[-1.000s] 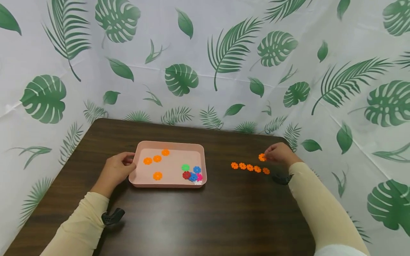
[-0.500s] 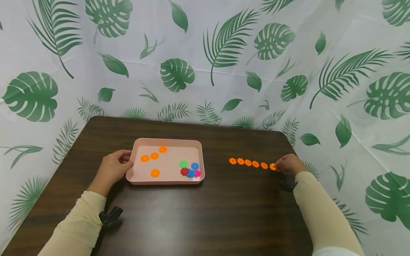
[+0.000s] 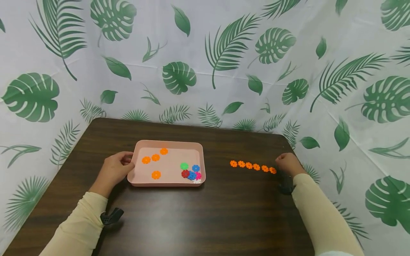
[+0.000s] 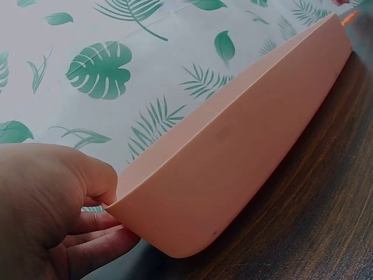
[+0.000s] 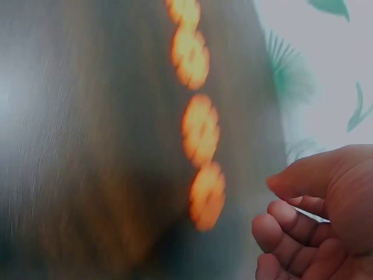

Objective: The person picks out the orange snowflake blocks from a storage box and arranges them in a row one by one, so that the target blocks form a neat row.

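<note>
My left hand (image 3: pixel 112 171) pinches the left rim of a pink tray (image 3: pixel 169 184). The left wrist view shows the thumb over the tray wall (image 4: pixel 233 140) and fingers beneath its corner. Inside lie several orange flower-shaped discs (image 3: pixel 156 174), a green disc (image 3: pixel 184 166), a red disc (image 3: pixel 185 174), plus blue, pink and white ones bunched at the near right corner. On the table, several orange discs form a row (image 3: pixel 249 165). Just beyond its right end is my right hand (image 3: pixel 289 164); in the right wrist view its loosely curled fingers hold nothing, apart from the end disc (image 5: pixel 207 197).
The dark wooden table (image 3: pixel 198 220) reaches back to a white cloth (image 3: pixel 144 81) with green leaf prints, which hangs behind and at both sides. A black device (image 3: pixel 112 216) is strapped on the left wrist, another (image 3: pixel 286 188) on the right.
My right hand carried an orange disc down to the right end of the row, let it go, and drew slightly back. My left hand keeps its place at the tray.
</note>
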Demonstrator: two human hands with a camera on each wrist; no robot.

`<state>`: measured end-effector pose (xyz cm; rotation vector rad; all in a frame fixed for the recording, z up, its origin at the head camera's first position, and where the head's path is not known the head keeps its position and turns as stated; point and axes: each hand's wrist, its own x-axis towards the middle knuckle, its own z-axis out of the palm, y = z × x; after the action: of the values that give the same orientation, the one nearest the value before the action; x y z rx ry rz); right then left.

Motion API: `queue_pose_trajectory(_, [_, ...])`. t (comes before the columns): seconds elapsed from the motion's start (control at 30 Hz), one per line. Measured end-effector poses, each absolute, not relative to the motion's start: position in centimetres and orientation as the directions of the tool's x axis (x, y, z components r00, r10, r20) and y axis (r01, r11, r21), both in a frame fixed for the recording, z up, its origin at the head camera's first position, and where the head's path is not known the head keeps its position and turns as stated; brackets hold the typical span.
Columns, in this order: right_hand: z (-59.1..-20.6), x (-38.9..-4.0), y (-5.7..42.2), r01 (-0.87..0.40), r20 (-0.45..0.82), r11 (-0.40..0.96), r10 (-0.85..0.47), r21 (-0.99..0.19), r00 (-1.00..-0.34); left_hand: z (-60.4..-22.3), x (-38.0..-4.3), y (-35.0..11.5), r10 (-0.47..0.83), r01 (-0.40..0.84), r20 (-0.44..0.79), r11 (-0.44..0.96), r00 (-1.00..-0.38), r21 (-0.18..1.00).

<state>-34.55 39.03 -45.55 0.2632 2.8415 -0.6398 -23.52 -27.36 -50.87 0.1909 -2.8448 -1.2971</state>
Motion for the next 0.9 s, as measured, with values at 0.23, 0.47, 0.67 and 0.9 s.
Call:
queue_pose_trajectory(0.23, [-43.0, -35.4, 29.3, -0.055, -0.095, 0.883, -0.111, -0.465, -0.989, -51.0, -23.3, -27.6, -0.119, -0.095, -0.023, 0.653, -0.993, 0.751])
queue_pose_trajectory(0.47, [-41.7, -35.9, 15.4, -0.325, -0.043, 0.818, -0.391, -0.474, -0.92, -51.0, -23.3, -27.5, -0.113, -0.083, -0.012, 0.644, -0.993, 0.76])
queue_pose_trajectory(0.67, [-42.4, -36.7, 4.4, -0.51, -0.064, 0.747, -0.587, -0.426, -0.807, -51.0, -23.3, -27.7, -0.129, -0.084, -0.001, 0.642, -0.992, 0.762])
queue_pose_trajectory(0.9, [-44.1, -36.3, -4.2, -0.629, -0.194, 0.694, -0.711, -0.35, -0.676, -51.3, -23.4, -27.6, -0.132, -0.063, 0.026, 0.625, -0.991, 0.778])
